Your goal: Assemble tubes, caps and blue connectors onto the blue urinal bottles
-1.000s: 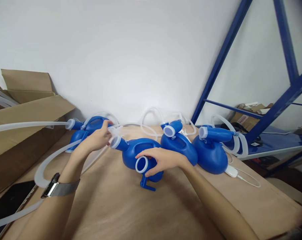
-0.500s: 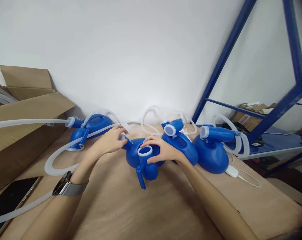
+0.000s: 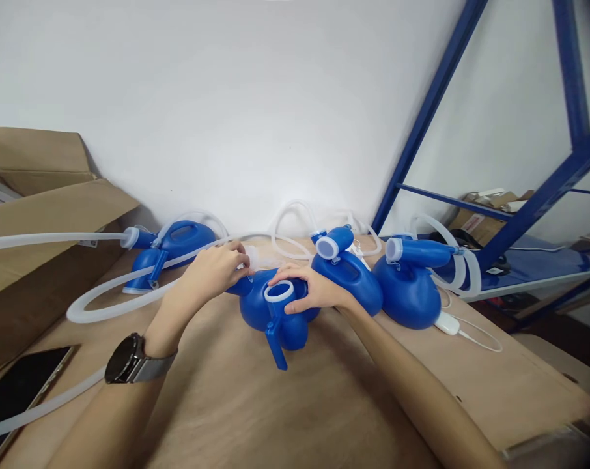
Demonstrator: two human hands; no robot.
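At mid-table, with both hands at one blue handled bottle [image 3: 256, 311]

Curls the left hand [image 3: 221, 266] over the bottle's neck; cannot tell, with fingertips hidden, whether pinching or merely resting. Grips the white-rimmed blue cup [image 3: 277, 309] between thumb and spread fingers of the right hand [image 3: 314, 288], mouth upward, just in front of the bottle, probably for steadying. Has least room at right, beside a second blue bottle [image 3: 361, 286]. Finds more toward the near side of the brown tabletop [image 3: 236, 397], well apart from its right edge. Must mind the clear hose [image 3: 92, 314] looped near the wristwatch [image 3: 124, 359].
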